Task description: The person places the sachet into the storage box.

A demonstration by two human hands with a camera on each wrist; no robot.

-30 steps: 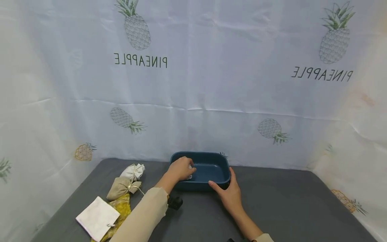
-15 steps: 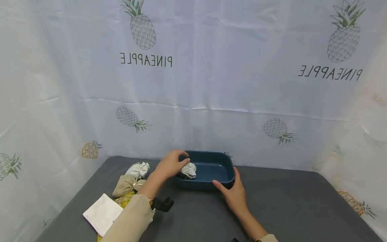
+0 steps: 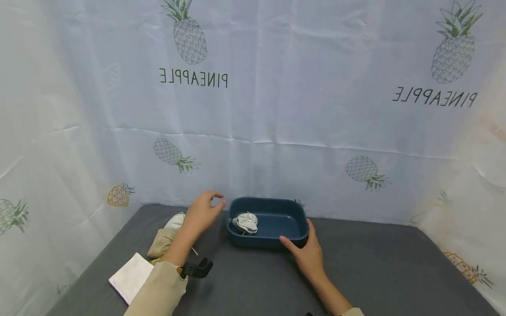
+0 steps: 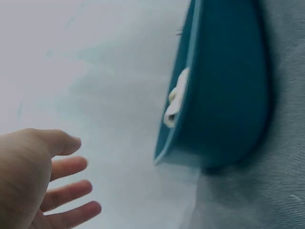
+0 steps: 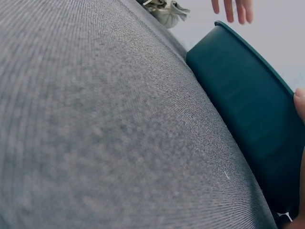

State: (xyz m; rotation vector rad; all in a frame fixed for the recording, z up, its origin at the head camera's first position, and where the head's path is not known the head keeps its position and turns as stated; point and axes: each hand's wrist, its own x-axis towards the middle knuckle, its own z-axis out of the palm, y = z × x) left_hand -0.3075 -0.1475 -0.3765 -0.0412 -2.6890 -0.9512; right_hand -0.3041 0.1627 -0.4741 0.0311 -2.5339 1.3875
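Note:
A dark blue rectangular bin [image 3: 257,242] stands on the grey table by the curtain. Inside its left end lies a small white drawstring pouch [image 3: 247,222]. My right hand [image 3: 307,254] grips the bin's right front corner, thumb at the front rim and fingers round the right side. Left of the bin, my left hand [image 3: 199,213] is raised with nothing in it. Its fingers are spread and relaxed, apart from the bin wall [image 4: 224,86] in the left wrist view. There, a bit of the pouch [image 4: 176,100] shows over the rim.
At the table's left lie another white pouch [image 3: 175,220], a beige pouch [image 3: 160,243] and a flat white square pouch [image 3: 129,278], partly hidden by my left arm. A pineapple-print curtain [image 3: 269,109] rises behind the grey cloth-covered table [image 3: 367,267].
My left hand has let go of the white pouch in the bin and moved out leftward over the rim. My right hand stays on the bin's corner. The head view has shifted slightly.

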